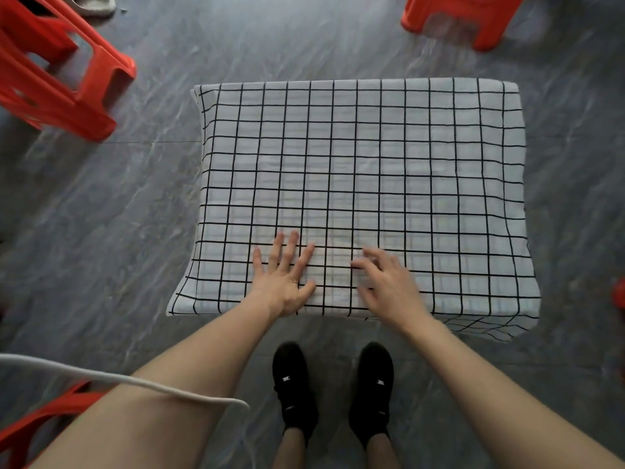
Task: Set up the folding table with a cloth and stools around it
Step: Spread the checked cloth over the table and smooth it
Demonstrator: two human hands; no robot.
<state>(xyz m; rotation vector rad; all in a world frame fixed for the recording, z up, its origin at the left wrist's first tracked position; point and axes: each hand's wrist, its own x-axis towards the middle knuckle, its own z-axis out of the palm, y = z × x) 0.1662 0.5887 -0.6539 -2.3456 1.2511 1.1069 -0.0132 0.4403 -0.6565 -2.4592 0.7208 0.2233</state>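
My left hand point(284, 279) lies flat, fingers spread, on the checked cloth point(365, 184) covering the table. My right hand point(385, 286) rests just beside it, blurred, fingers loosely bent, gripping nothing. Grey streaked floor point(135, 214) surrounds us. One red stool point(57, 69) stands far beyond my left hand, another stool point(460, 18) beyond my right.

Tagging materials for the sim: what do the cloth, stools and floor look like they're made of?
Cloth: thin woven fabric, matte, white with black grid; it drapes and ripples at the edges.
Stools: likely moulded plastic, orange-red, slightly glossy, with ribbed, cut-out walls.
Floor: grey veined stone or tile, faint sheen; can't tell which.
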